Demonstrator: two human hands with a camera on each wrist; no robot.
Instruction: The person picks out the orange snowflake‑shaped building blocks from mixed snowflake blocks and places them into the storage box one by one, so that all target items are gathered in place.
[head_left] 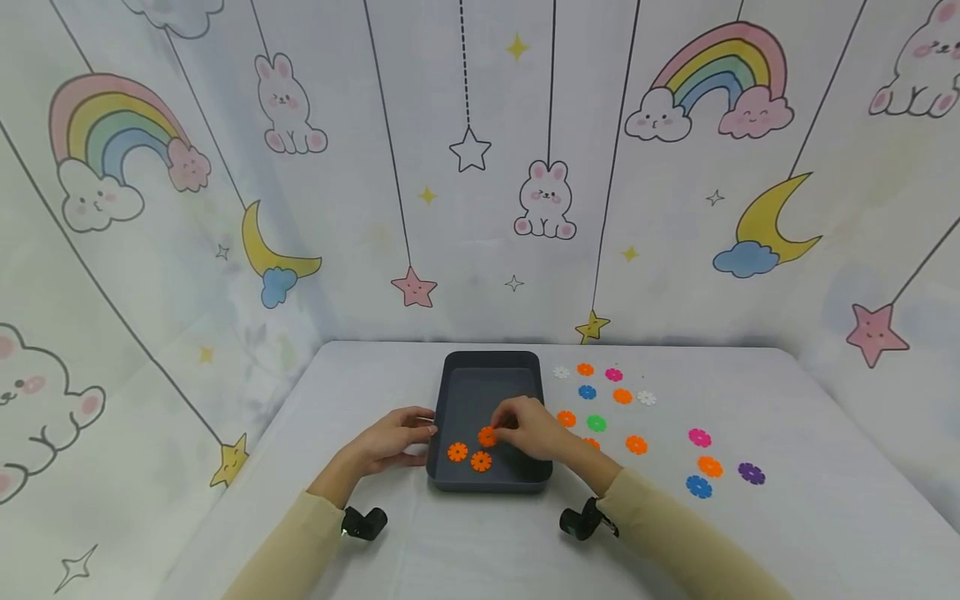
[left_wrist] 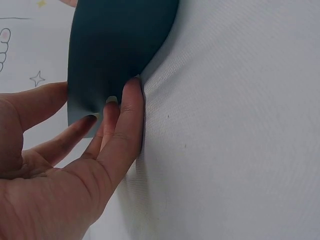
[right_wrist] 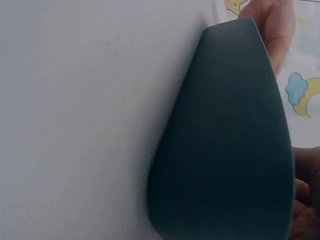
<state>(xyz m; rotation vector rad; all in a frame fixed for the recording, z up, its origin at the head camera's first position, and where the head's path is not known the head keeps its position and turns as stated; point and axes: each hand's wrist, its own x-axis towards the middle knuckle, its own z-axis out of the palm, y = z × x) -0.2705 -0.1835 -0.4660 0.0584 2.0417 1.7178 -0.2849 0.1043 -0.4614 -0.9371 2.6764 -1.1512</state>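
A dark grey rectangular tray (head_left: 491, 379) lies on the white table. My left hand (head_left: 393, 437) is at its left side; in the left wrist view the fingertips (left_wrist: 131, 97) touch the tray's outer wall, fingers extended. Over the tray, my right hand (head_left: 528, 427) pinches an orange flower-shaped disc (head_left: 487, 437) between thumb and fingers. Two more orange discs, one on the left (head_left: 457, 452) and one just below the pinched one (head_left: 481, 461), lie on the tray floor. In the right wrist view, the tray wall (right_wrist: 225, 135) hides most of the right hand.
Several flower-shaped discs lie on the table right of the tray, among them a green disc (head_left: 596, 423), a purple disc (head_left: 752, 473), a blue disc (head_left: 699, 487), a pink disc (head_left: 700, 437) and a white disc (head_left: 647, 398). A printed curtain (head_left: 480, 225) hangs behind the table.
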